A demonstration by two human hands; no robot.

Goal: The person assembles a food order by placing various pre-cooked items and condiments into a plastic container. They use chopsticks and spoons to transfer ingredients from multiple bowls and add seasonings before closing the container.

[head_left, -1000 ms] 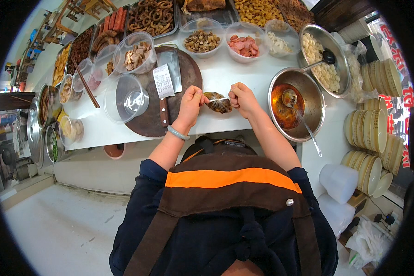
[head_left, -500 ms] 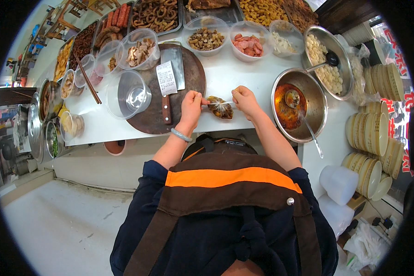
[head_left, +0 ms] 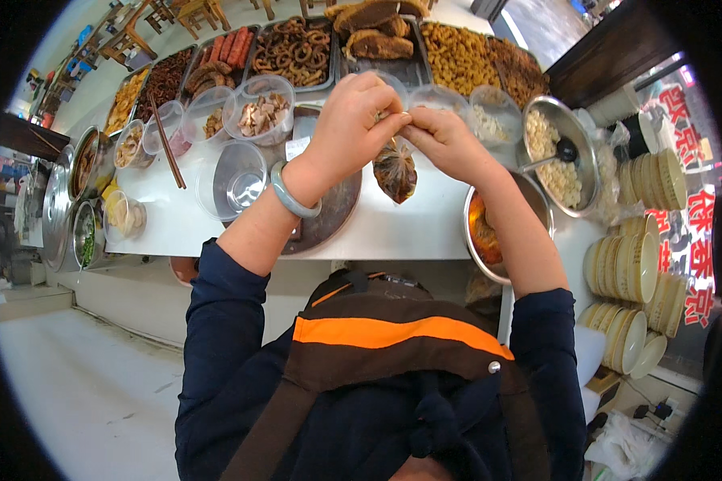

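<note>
A small clear plastic bag (head_left: 395, 173) with dark brown sauce and bits in it hangs above the counter. My left hand (head_left: 356, 120), with a pale bangle at the wrist, pinches the top of the bag. Right against it, my right hand (head_left: 445, 143) is closed on the bag's gathered neck too; the fingers of both hands meet there. Behind my left forearm lies the round cutting board (head_left: 329, 220), mostly covered by my arm. The cleaver and receipt on it are largely hidden. My right forearm passes over a steel bowl of red-brown sauce (head_left: 480, 227).
Clear tubs of chopped food (head_left: 262, 116) line the counter's back, before trays of cooked meat (head_left: 293, 52). A clear empty tub (head_left: 239, 180) and chopsticks (head_left: 166, 143) are at left. At right stand a steel bowl of white pieces (head_left: 555, 152) and stacked bowls (head_left: 627, 264).
Both hands have risen with the bag and come together at its neck; half a second ago they were apart, pulling its ends sideways. The view has shifted slightly.
</note>
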